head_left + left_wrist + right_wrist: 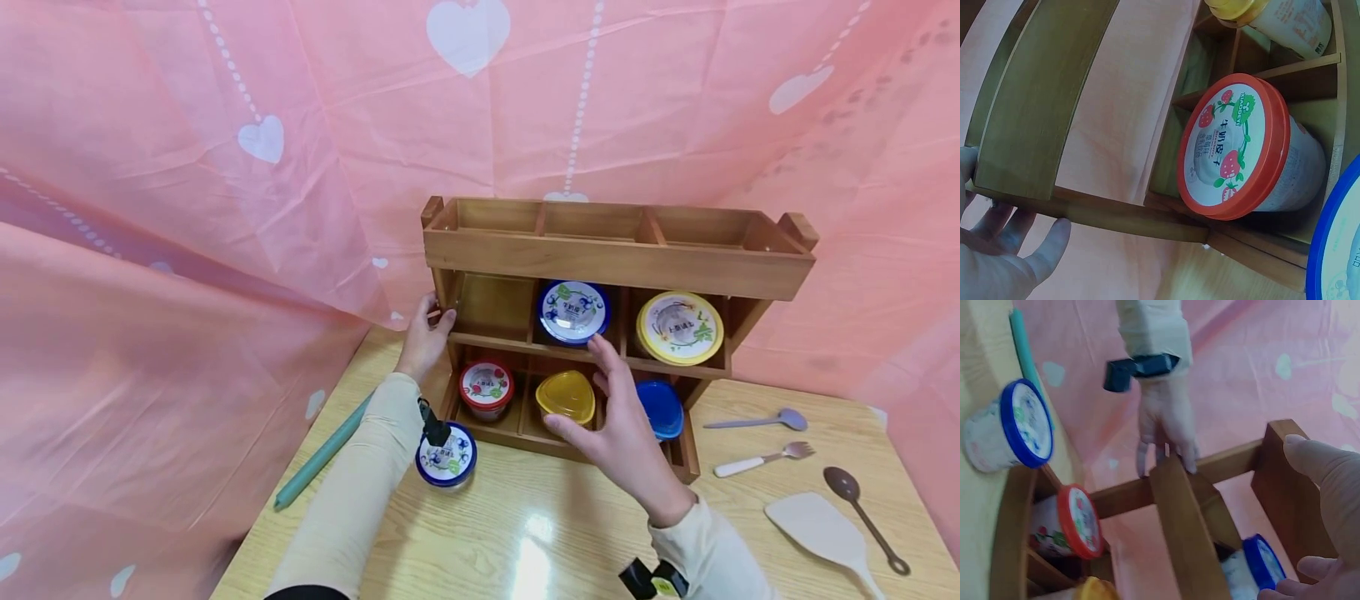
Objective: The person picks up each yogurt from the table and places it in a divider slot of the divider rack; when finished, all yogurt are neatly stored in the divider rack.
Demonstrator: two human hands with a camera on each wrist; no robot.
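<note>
Looking at the head view: wooden rack (pixel 615 258) is part filled. Middle row holds a blue-lid cup (pixel 573 312) and a yellow-lid cup (pixel 679 327), its left bay bare. Bottom row has a red-lid cup (pixel 487 388), a yellow container (pixel 566 397) and a blue container (pixel 662 407). Top tray looks bare. Second blue-lid cup (pixel 447 456) sits on the table (pixel 525 533), probably still to be shelved.

Left wrist view: left hand (pixel 997 262), fingers straight, steadies the rack's side post.

Right wrist view: right hand (pixel 1329 506), fingers relaxed, gripping nothing, fingertips at the blue-lid cup.
</note>
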